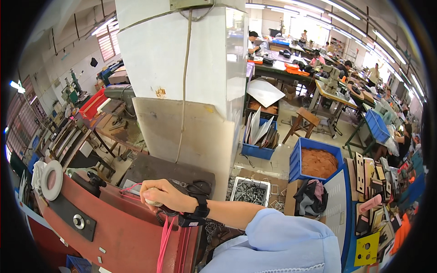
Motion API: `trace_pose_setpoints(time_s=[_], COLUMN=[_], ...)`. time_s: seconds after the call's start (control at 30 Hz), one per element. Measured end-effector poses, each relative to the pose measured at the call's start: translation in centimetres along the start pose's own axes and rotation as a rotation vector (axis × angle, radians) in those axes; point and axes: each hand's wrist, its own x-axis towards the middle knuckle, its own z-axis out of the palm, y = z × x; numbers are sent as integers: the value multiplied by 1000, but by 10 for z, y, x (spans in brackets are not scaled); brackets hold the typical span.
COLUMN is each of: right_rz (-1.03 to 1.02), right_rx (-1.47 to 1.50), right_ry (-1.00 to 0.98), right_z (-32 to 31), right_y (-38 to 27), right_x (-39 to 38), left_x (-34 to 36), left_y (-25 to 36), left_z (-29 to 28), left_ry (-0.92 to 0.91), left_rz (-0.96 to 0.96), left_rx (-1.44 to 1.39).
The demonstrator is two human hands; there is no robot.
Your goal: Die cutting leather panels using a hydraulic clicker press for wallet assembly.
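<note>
My right hand [166,195] reaches in from the lower right and is closed around a pale round knob [154,195], seemingly on a handle. It is over the edge of a large red machine [118,227]. On the wrist sits a black strap with a small dark device [193,218]. Bright pink cords [165,243] run below the hand and hang down over the red surface. A white ring-shaped disc [52,180] stands at the machine's left, near a silver dial [78,221] on a black plate. My left hand is out of view.
A white pillar [177,68] rises just beyond the machine. To the right, the floor holds a white bin [250,191] of metal parts and a blue crate [296,166] with brown pieces. A wooden stool [302,122] stands behind. Several people work at far tables.
</note>
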Motion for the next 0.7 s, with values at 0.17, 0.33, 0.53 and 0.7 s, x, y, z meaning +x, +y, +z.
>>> trace_pose_setpoints(time_s=[0.17,0.33,0.53,0.7], right_rz=[-9,15,23,-338], right_rx=[-40,-18,-24,-379], right_ry=[15,30,14,164], right_z=[1,-3,-24,-81], right_y=[2,-18,-10,-1], right_x=[1,2,31,68], left_x=[-2,3,-5,2], left_y=[2,4,-4,-4], left_z=[2,11,22,89], left_ry=[-32,-164,-176,-283], left_rz=[41,135,59,93], left_rx=[73,248,96,48])
